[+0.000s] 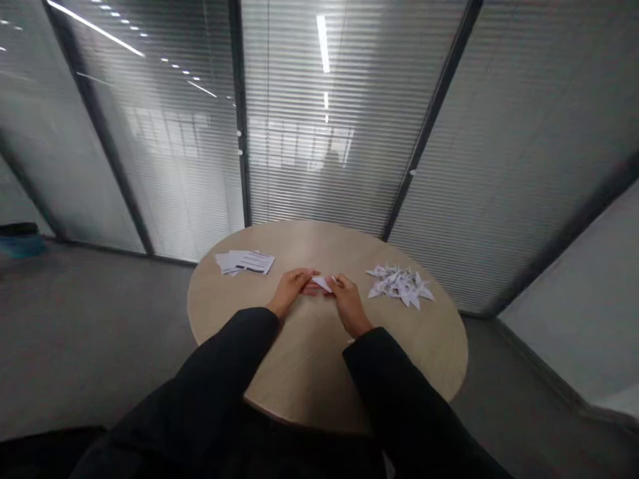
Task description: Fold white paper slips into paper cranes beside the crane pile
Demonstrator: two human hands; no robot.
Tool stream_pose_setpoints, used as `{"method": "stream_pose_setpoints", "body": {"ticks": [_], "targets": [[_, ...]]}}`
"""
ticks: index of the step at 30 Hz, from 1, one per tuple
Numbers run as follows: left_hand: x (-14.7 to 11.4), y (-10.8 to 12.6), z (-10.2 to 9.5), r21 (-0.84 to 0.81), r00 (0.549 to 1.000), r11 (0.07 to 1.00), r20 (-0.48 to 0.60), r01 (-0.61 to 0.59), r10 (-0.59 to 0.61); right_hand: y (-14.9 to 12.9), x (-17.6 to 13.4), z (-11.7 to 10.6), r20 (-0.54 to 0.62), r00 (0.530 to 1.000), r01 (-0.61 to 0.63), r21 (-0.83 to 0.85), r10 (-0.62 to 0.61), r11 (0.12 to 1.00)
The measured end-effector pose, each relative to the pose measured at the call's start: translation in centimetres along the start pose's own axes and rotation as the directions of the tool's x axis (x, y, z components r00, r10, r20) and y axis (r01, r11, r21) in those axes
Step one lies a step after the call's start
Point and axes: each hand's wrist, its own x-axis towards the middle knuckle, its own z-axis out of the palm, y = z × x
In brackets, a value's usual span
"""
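Observation:
Between my two hands, over the middle of the table, is a small piece of folded white paper with a pointed, triangular shape. My left hand pinches its left side, fingers closed. On the right side, my right hand grips the same paper between thumb and fingers. The fingertips hide part of the folds. To the right of my right hand lies a pile of folded white paper pieces with pointed tips. A stack of flat paper sheets, the top one printed, rests to the left of my left hand.
The round wooden table stands close to a glass partition with blinds. A blue bin is on the floor at far left. A white wall rises on the right.

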Motion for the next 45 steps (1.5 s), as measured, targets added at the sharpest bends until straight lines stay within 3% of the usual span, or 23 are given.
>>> {"method": "stream_pose_setpoints", "body": {"ticks": [5, 13, 20, 27, 36, 45], "targets": [[-0.1, 0.2, 0.4, 0.087, 0.997, 0.994, 0.056, -0.066, 0.062, -0.1, -0.1, -0.1, 0.045, 0.993, -0.114, 0.18, 0.107, 0.977], [0.0, 0.2, 0.3, 0.19, 0.99, 0.972, -0.007, -0.135, 0.139, -0.4, -0.2, 0.0, 0.113, 0.981, -0.182, 0.266, 0.157, 0.947], [0.0, 0.2, 0.1, 0.236, 0.98, 0.958, -0.075, -0.16, 0.183, -0.4, -0.2, -0.2, 0.079, 0.985, -0.171, 0.248, 0.156, 0.954], [0.0, 0.2, 0.0, 0.266, 0.979, 0.948, -0.055, -0.177, 0.198, -0.9, -0.5, 0.0, 0.133, 0.975, -0.208, 0.246, 0.179, 0.947], [0.1, 0.4, 0.0, 0.2, 0.988, 0.97, -0.041, -0.136, 0.147, -0.9, -0.3, 0.2, 0.085, 0.984, -0.173, 0.228, 0.158, 0.958], [0.0, 0.3, 0.2, 0.137, 0.994, 0.986, -0.035, -0.094, 0.099, -1.2, -0.4, 0.1, -0.002, 0.998, -0.057, 0.013, 0.057, 0.998]]}}
